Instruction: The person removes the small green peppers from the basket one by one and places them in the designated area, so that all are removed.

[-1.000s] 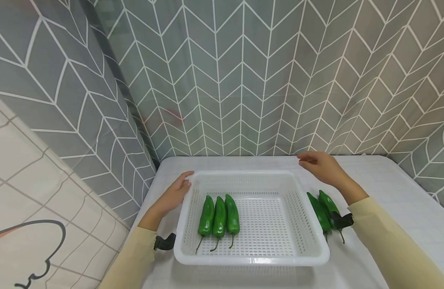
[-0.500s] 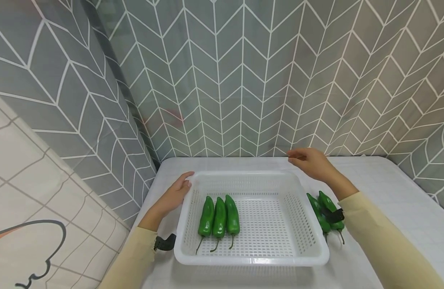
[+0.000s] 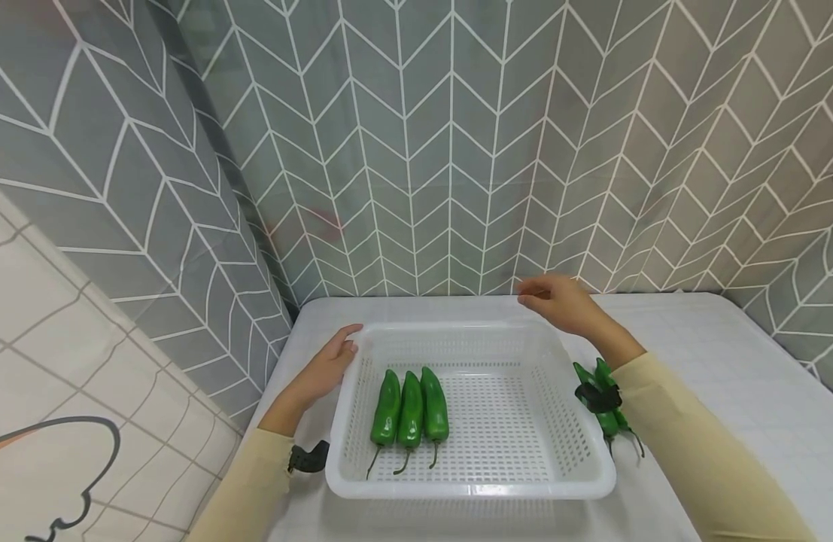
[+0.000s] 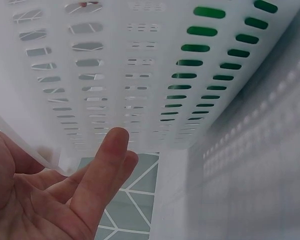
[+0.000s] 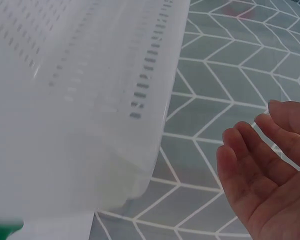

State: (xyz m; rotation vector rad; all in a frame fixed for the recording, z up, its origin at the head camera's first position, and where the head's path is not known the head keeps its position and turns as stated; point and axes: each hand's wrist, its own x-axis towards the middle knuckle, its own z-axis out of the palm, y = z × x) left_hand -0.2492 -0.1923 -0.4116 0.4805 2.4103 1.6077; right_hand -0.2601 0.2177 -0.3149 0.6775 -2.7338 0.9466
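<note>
I have the left hand (image 3: 324,373) pinching the white perforated basket's rim (image 3: 345,406). My right hand (image 3: 558,305) is empty, loosely curled; below it, a wrist camera (image 3: 597,397) partly hides two green chili peppers (image 3: 607,424).

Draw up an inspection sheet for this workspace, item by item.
Surface: white table.
Job's things: white perforated basket holding three green peppers at its left side; two outside peppers lie right of it, partly hidden.
Clutter: nothing seen.
Grips: left grip at the basket's left rim, hold unclear; right grip near its far right corner, apart from it, holding nothing.
Cables: nothing seen.
Surroundings: gray chevron covering behind; white tile-patterned covering at left.
</note>
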